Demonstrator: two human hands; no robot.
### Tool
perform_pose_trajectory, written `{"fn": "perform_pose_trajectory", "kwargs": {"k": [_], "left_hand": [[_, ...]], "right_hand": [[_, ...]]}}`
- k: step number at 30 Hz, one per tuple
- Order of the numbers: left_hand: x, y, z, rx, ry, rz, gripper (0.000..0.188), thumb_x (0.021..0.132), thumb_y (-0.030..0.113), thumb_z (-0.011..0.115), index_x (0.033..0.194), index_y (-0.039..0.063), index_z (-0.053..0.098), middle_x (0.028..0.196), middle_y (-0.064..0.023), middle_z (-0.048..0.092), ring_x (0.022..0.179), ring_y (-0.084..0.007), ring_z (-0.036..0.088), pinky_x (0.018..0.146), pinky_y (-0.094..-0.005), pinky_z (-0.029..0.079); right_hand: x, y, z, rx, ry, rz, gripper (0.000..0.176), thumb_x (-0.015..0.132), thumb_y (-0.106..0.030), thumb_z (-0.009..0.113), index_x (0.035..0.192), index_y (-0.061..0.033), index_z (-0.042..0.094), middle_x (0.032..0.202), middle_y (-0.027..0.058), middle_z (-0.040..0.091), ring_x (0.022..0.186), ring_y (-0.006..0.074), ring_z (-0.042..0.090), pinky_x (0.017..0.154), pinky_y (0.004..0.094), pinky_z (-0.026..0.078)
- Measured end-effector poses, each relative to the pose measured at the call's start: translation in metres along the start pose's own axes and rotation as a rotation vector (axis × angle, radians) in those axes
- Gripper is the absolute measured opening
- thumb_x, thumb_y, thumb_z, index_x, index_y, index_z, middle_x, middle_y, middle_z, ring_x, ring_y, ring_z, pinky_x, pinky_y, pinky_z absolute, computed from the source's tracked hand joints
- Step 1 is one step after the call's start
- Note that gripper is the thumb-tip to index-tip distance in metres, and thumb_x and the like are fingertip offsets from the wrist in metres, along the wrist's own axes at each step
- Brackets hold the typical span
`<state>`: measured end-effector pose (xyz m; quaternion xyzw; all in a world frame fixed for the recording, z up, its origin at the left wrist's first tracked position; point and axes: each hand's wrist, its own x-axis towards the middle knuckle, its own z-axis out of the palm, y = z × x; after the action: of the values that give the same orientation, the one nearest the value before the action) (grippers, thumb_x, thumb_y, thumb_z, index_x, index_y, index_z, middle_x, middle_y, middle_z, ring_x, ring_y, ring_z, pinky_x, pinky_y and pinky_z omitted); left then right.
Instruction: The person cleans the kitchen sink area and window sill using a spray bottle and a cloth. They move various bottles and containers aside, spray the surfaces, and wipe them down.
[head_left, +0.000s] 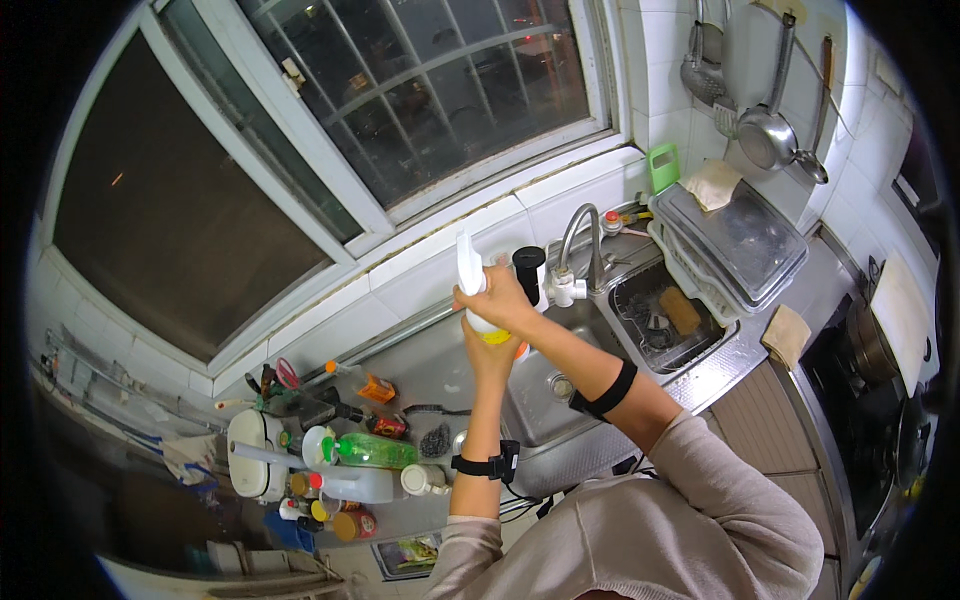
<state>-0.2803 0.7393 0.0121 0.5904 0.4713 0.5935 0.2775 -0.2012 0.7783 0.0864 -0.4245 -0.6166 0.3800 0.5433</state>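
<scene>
Both arms reach forward over the left part of a stainless steel sink unit (540, 409). My left hand (486, 351) is closed around the body of a white spray bottle (487, 324) with a yellow label. Around the bottle's neck, just below its white trigger head (469, 262), my right hand (501, 298) is wrapped. The bottle stands out above the steel surface near the tiled wall; whether its base touches anything is hidden. A black-topped object (529, 261) and the curved faucet (581, 221) are just right of my right hand.
Bottles, including a green one (379, 450), and jars crowd the counter at left beside a steel scrubber (435, 441). A sponge (681, 311) lies in the smaller basin. A lidded dish rack (735, 240), a folded cloth (786, 336) and a stove with a pot (870, 341) are at right.
</scene>
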Motion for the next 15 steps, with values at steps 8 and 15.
{"fn": "perform_pose_trajectory", "kwargs": {"k": [8,15], "left_hand": [[-0.009,0.004,-0.003,0.017,0.025,0.020,0.075,0.064,0.022,0.085,0.122,-0.001,0.044,0.104,-0.0179,0.065,0.094,-0.0302,0.066,0.081,-0.0401,0.050],[-0.007,0.033,0.018,-0.090,-0.020,-0.055,0.073,0.065,0.022,0.084,0.122,0.000,0.044,0.106,-0.0188,0.064,0.097,-0.0319,0.066,0.082,-0.0399,0.050]], "right_hand": [[-0.021,-0.021,0.000,-0.191,0.103,0.067,0.039,0.075,-0.035,0.075,0.094,-0.0022,0.067,0.085,0.0200,0.069,0.079,0.0371,0.067,0.070,0.0423,0.052],[-0.039,-0.012,-0.032,-0.234,0.330,-0.290,0.060,0.072,-0.031,0.083,0.108,0.0029,0.049,0.107,0.0141,0.055,0.101,0.0261,0.057,0.084,0.0353,0.048]]}}
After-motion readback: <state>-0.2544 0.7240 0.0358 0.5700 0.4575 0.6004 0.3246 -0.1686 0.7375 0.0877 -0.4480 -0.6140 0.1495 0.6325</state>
